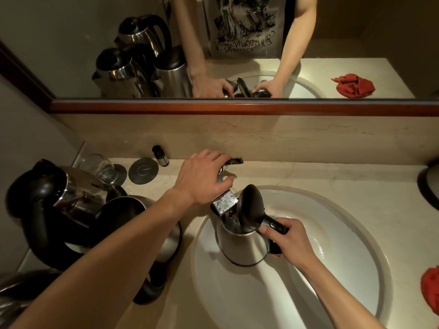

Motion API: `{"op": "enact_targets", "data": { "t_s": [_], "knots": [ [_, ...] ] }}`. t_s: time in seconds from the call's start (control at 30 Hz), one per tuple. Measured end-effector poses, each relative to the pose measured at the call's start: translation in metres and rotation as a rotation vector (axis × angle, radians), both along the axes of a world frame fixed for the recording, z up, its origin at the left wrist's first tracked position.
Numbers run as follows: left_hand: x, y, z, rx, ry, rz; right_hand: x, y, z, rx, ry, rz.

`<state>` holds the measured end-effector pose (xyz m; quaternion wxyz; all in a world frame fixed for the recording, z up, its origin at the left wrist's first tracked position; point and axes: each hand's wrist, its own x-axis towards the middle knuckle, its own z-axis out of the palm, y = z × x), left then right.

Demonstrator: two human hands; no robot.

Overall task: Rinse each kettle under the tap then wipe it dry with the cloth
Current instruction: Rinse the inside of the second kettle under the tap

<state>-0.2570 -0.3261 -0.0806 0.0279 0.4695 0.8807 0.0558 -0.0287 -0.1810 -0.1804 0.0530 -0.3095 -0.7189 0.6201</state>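
A steel kettle (242, 245) with its dark lid (250, 207) flipped up stands over the white sink basin (332, 269), right under the flat chrome spout (224, 203). My right hand (288, 241) grips the kettle's black handle. My left hand (204, 176) holds the tap lever (234, 161), fingers curled over it. Water glistens at the spout's mouth and inside the kettle. The red cloth (431, 289) lies on the counter at the right edge.
Several more steel kettles with black handles (69, 198) crowd the counter at the left. Behind them stand a drinking glass (102, 167), two grey coasters (143, 170) and a small dark bottle (160, 155). A wood-framed mirror (237, 106) hangs above the backsplash.
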Motion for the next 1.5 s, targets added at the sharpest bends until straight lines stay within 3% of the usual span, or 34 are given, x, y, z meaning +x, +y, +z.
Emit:
{"op": "enact_targets", "data": {
  "t_s": [1.5],
  "knots": [
    [0.0012,-0.0010,0.0006,0.020,-0.004,-0.005,0.0003,0.0028,-0.0048,-0.007,0.011,0.026]
  ]
}}
